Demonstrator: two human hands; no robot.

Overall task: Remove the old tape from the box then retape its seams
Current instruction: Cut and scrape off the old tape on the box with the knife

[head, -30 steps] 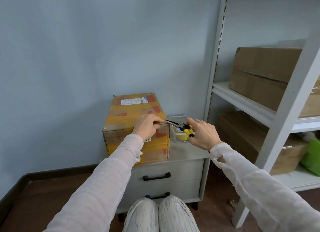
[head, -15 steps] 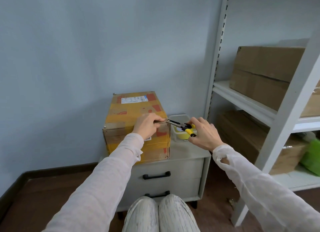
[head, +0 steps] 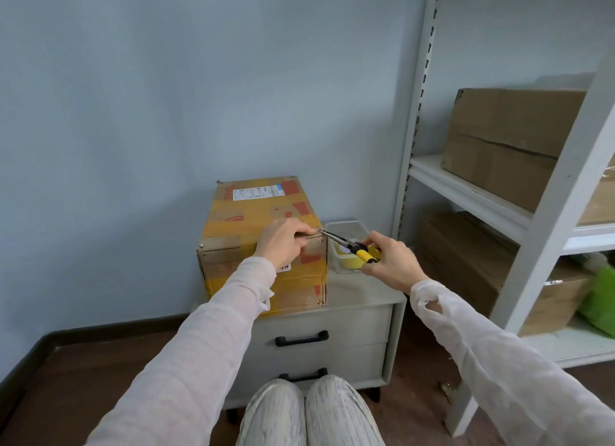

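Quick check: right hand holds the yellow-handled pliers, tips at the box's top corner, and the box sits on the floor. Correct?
No. The head view shows the box sitting on the drawer cabinet, not the floor. The right hand does hold the pliers, tips at its top corner.

Box (head: pixel 221 259): cardboard, closed, upright, on left part of drawer cabinet (head: pixel 359 292) top; long axis runs front-to-back; white label at far end of top.
Old tape (head: pixel 233 229): yellow w/ red print, covers top & front, worn, still on.
Pliers (head: pixel 351 246): yellow/black handles, tips at box's top front R corner.
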